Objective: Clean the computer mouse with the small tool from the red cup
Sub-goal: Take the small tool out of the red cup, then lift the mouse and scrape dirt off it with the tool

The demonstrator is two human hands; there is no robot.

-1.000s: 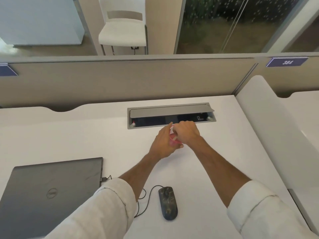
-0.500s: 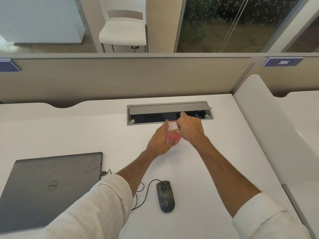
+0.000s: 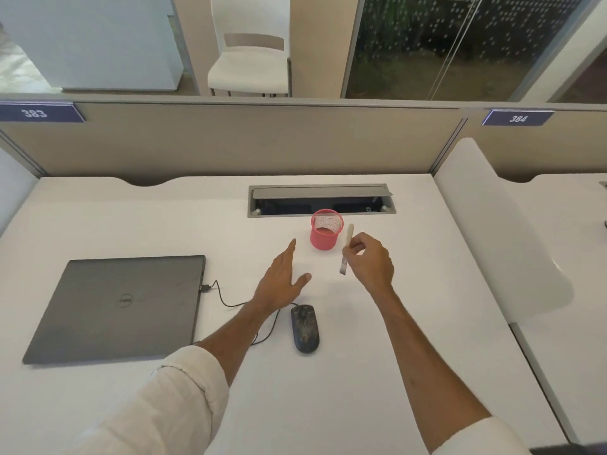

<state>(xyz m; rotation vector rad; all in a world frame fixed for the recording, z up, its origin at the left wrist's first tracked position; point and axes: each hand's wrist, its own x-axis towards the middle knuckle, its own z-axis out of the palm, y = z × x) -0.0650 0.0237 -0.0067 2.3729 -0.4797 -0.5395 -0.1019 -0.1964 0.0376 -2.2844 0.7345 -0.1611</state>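
One round mesh red cup (image 3: 326, 230)

Both arms wear a loose, off-white shirt of a soft, faintly textured cloth. The left sleeve (image 3: 170, 399) is pushed back to around the elbow, where it bunches into a thick rolled cuff with creases and a visible seam line; the forearm beyond it is bare. The right sleeve (image 3: 476, 438) ends in a similar folded edge, also leaving the forearm bare. The left hand (image 3: 279, 284) and right hand (image 3: 371, 261) show no rings, watch or gloves.
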